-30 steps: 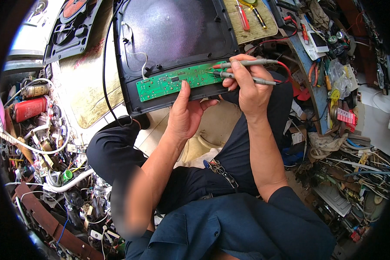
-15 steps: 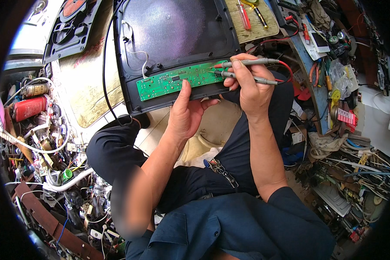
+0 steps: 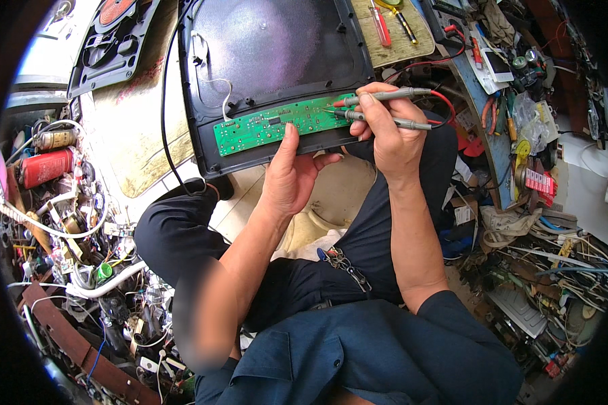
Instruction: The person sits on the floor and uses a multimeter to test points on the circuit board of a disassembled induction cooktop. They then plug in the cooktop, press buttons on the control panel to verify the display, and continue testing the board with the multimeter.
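A long green circuit board [image 3: 253,133] lies along the near edge of a black plastic housing [image 3: 213,101]. My left hand [image 3: 292,179] is closed at this near edge, its thumb on the board and the other fingers low by the housing rim, partly hidden. My right hand [image 3: 390,131] pinches two grey test probes, an upper probe [image 3: 402,94] and a lower probe [image 3: 412,125], side by side like chopsticks. Their tips point left onto the right part of the board; exact contact is too small to tell. A white cable [image 3: 228,91] runs from the housing to the board's left end.
A red-handled screwdriver [image 3: 380,28] lies on a wooden board [image 3: 419,44] at the far right. Left of the housing, a black part with a copper coil [image 3: 115,47] rests on the worn tabletop [image 3: 132,115]. Heaped cables and parts flank both sides.
The probe tips and my right hand have shifted very slightly. The circuit board and my left hand stay almost where they were.
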`<act>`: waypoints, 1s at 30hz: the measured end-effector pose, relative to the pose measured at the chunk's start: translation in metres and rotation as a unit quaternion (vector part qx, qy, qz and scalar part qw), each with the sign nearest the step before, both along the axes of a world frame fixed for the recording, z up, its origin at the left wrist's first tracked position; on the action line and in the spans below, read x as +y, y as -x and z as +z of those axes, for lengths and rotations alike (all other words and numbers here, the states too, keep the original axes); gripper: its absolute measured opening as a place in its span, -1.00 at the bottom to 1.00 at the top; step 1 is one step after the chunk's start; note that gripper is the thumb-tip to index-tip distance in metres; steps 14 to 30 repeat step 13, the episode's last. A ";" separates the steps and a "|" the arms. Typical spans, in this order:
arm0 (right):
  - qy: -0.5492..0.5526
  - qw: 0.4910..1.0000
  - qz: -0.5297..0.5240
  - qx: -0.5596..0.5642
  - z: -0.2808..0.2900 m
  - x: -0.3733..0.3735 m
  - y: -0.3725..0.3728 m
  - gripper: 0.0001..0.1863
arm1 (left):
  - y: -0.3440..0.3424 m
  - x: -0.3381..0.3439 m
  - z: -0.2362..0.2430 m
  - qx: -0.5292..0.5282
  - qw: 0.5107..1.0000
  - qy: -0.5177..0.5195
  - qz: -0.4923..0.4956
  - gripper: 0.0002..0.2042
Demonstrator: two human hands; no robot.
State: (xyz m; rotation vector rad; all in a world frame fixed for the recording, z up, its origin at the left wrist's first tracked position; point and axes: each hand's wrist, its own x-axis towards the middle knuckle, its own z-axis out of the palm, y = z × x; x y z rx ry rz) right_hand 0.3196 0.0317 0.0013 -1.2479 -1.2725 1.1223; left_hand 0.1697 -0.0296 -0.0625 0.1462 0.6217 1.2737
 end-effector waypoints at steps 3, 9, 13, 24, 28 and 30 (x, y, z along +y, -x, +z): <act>0.002 1.000 -0.003 0.000 0.000 0.000 0.000 -0.82 | 0.001 0.000 -0.001 0.004 1.000 -0.003 -0.007 -0.49; 0.009 1.000 0.002 -0.009 0.003 0.001 0.000 -0.82 | 0.001 0.000 0.001 0.013 1.000 -0.005 -0.013 -0.46; 0.015 1.000 0.001 0.002 0.001 0.001 0.000 -0.81 | 0.001 0.000 -0.001 0.012 1.000 -0.006 -0.018 -0.46; 0.015 1.000 0.001 0.002 0.001 0.001 0.000 -0.81 | 0.001 0.000 -0.001 0.012 1.000 -0.006 -0.018 -0.46; 0.015 1.000 0.001 0.002 0.001 0.001 0.000 -0.81 | 0.001 0.000 -0.001 0.012 1.000 -0.006 -0.018 -0.46; 0.015 1.000 0.001 0.002 0.001 0.001 0.000 -0.81 | 0.001 0.000 -0.001 0.012 1.000 -0.006 -0.018 -0.46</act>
